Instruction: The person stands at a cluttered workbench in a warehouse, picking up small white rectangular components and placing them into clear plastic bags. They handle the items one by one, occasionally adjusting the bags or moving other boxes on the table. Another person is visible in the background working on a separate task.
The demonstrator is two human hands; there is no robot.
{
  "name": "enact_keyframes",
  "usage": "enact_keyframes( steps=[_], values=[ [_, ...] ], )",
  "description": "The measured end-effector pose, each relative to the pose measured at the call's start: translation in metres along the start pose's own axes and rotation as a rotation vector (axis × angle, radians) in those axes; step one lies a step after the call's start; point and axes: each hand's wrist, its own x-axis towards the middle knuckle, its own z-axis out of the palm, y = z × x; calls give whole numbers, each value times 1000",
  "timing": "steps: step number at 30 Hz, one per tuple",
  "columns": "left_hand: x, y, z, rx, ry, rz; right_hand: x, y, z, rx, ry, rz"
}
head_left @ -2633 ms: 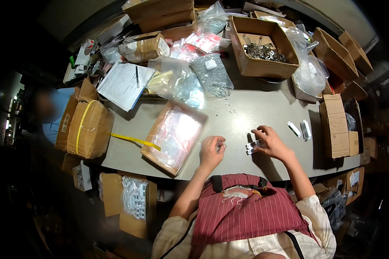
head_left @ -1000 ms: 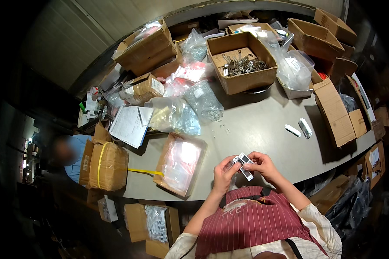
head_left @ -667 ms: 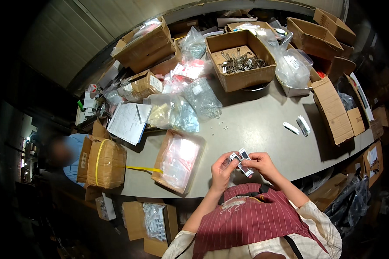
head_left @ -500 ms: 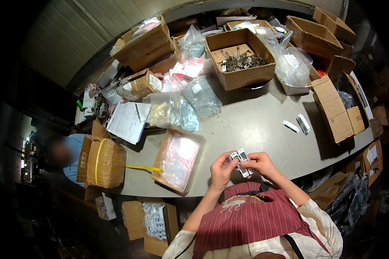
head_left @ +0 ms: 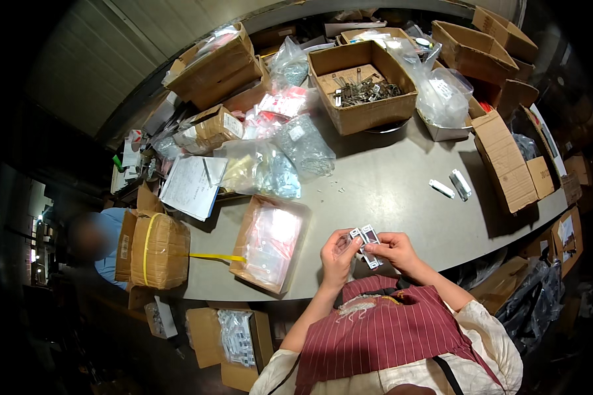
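Close to the table's near edge, I hold two small white rectangular frame pieces with dark middles side by side. My left hand (head_left: 337, 262) is closed on the left frame piece (head_left: 356, 234), its thumb pressed on the face. Fingers of my right hand (head_left: 400, 253) pinch the right frame piece (head_left: 369, 233). The two pieces lie against each other or nearly so; my fingers hide parts of both. Farther right on the table rest two loose pieces, a slim white strip (head_left: 441, 189) and a white-and-grey one (head_left: 460, 185).
Left of my hands, a shallow carton (head_left: 295, 263) holds clear plastic bags. Beyond stands a cardboard box (head_left: 362, 122) of metal parts. Bags of small hardware (head_left: 303, 148) and a paper pad (head_left: 190, 187) crowd the left. An open carton (head_left: 504, 161) stands right; a person (head_left: 105, 240) is at far left.
Both hands stay almost in place, and the two frame pieces have tilted slightly between my fingers. The whole view has shifted a little.
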Motion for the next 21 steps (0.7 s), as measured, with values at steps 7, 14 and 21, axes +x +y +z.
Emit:
enact_keyframes(
  steps=[7,14,21],
  values=[
    [-2,1,0,54,-1,74,2,1,-1,-20,-17,30],
    [-2,-4,1,160,7,128,3,3,-4,-87,-45,67],
    [-8,-9,-12,300,-4,108,10,27,-11,-164,-124,77]
  ],
)
